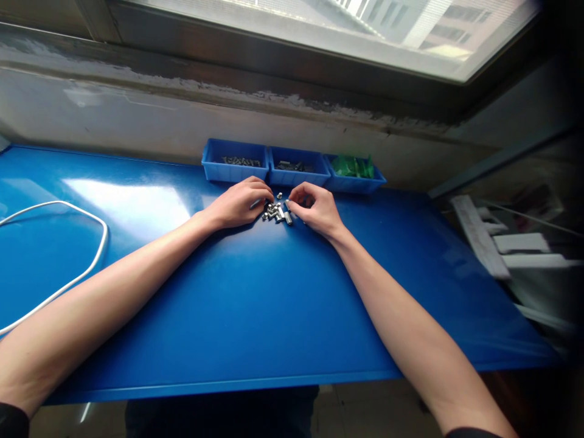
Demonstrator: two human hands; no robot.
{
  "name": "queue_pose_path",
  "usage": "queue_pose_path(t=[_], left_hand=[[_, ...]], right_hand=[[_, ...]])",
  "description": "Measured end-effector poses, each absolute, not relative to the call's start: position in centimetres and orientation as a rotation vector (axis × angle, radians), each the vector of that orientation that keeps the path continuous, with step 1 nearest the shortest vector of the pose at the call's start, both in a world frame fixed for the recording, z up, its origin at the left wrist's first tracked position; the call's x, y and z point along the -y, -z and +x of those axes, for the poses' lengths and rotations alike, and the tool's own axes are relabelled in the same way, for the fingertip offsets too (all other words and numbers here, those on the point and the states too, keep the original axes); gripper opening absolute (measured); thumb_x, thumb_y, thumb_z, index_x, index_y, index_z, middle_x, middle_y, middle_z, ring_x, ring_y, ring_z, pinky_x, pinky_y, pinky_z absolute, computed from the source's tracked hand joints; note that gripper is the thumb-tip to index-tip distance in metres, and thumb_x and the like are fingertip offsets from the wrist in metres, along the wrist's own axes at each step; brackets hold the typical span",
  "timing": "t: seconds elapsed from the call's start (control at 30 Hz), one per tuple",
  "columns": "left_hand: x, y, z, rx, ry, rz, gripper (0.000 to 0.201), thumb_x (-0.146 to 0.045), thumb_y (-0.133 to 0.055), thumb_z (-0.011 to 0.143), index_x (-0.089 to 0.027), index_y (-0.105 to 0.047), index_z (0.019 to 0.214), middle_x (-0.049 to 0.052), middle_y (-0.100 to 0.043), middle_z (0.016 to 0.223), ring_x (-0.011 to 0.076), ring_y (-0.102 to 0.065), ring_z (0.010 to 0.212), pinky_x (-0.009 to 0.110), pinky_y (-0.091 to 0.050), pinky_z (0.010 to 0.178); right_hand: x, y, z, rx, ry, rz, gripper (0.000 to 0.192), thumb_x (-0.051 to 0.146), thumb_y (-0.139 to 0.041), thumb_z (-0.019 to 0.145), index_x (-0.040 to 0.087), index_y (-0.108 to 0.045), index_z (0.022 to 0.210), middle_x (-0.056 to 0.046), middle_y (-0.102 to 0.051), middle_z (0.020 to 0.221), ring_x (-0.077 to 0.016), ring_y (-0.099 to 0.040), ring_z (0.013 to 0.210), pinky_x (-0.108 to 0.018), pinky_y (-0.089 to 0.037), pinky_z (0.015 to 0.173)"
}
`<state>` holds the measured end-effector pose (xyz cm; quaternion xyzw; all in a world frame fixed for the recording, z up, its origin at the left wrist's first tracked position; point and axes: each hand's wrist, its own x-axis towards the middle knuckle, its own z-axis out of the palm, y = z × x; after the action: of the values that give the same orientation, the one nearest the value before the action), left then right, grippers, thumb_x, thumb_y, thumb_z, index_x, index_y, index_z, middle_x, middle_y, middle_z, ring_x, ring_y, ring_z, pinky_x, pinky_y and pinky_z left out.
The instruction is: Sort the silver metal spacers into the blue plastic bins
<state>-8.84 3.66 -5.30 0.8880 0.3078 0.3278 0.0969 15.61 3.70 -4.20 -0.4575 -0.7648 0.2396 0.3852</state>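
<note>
1. The small metal parts [274, 212] lie in a loose cluster on the blue tabletop [274, 316], between the left hand [241, 204] and the right hand [319, 207]. Some look like short screws, others like plain cylinders; 1 stray metal piece [279, 195] sits just beyond the cluster, toward the bins.
2. The left hand is curled at the cluster's left edge, palm down, fingers bent inward. Whether it grasps a part I cannot tell (the fingertips are partly hidden).
3. The right hand has thumb and forefinger brought close together at the cluster's right edge. A metal part shows right by the tips, but a firm pinch cannot be confirmed.
4. Behind the hands stand 3 blue plastic bins in a row: the left bin [235, 173] holds screw-like pieces [241, 162], the middle bin [298, 177] holds darker metal pieces [294, 166], and the right bin [360, 184] holds green plastic [351, 165].
5. As for progress, the handling looks partway along: a modest batch is out on the tabletop, while much stock remains in the left and middle bins. The batch lies mixed, with no finished group set apart.
</note>
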Motion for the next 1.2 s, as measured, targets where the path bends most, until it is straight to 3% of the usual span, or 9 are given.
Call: queue_pose_path(t=[0.23,0.47,0.93,1.0,1.13,1.2], left_hand=[[-3.43,4.98,-8.92,-0.995,-1.024,2.594,0.022,-0.020,-0.062,0.094,-0.016,-0.080,0.104,0.011,-0.079,0.107,0.0253,-0.073,0.102,0.036,-0.056,0.091],[-3.86,5.22,-9.06,-1.012,-1.133,2.486,0.023,-0.024,-0.062,0.098,-0.015,-0.081,0.107,0.010,-0.079,0.105,0.0207,-0.074,0.090,0.031,-0.056,0.082],[-3.55,4.89,-8.78,-0.932,-1.479,2.282,0.012,-0.019,-0.071,0.089,-0.015,-0.082,0.090,0.007,-0.077,0.093,0.0143,-0.072,0.076,0.026,-0.059,0.073],[-3.54,5.01,-8.79,-1.000,-1.436,2.325,0.013,-0.021,-0.071,0.089,-0.016,-0.083,0.094,0.007,-0.077,0.095,0.0153,-0.072,0.078,0.028,-0.058,0.073],[-3.46,5.27,-8.74,-1.131,-1.217,2.489,0.025,-0.028,-0.071,0.091,-0.017,-0.084,0.111,0.011,-0.078,0.115,0.0248,-0.073,0.102,0.038,-0.059,0.091],[-3.47,5.31,-8.77,-1.128,-1.093,2.548,0.025,-0.029,-0.070,0.094,-0.016,-0.084,0.110,0.012,-0.078,0.116,0.0280,-0.072,0.108,0.041,-0.058,0.096]], right_hand=[[-3.82,4.40,15.64,1.955,-0.505,-1.223,0.010,0.028,-0.075,0.076,0.022,-0.075,0.083,-0.002,-0.078,0.082,-0.0206,-0.069,0.079,-0.033,-0.053,0.079],[-3.74,4.44,15.71,1.826,-0.556,-1.241,0.017,0.029,-0.080,0.075,0.021,-0.076,0.090,-0.003,-0.079,0.081,-0.0220,-0.075,0.080,-0.034,-0.058,0.079],[-4.04,4.76,15.97,1.718,-0.629,-1.195,0.016,0.034,-0.080,0.080,0.022,-0.076,0.088,-0.006,-0.080,0.090,-0.0241,-0.075,0.080,-0.037,-0.060,0.077],[-4.12,4.83,16.01,1.712,-0.632,-1.207,0.016,0.034,-0.080,0.079,0.022,-0.076,0.088,-0.005,-0.080,0.090,-0.0244,-0.075,0.081,-0.038,-0.060,0.077],[-4.25,4.99,16.04,1.693,-0.651,-1.207,0.016,0.035,-0.081,0.078,0.022,-0.077,0.088,-0.005,-0.081,0.090,-0.0243,-0.076,0.081,-0.038,-0.061,0.078],[-4.29,5.03,16.09,1.676,-0.681,-1.195,0.017,0.035,-0.082,0.078,0.022,-0.078,0.087,-0.005,-0.081,0.089,-0.0249,-0.077,0.083,-0.039,-0.062,0.080]])
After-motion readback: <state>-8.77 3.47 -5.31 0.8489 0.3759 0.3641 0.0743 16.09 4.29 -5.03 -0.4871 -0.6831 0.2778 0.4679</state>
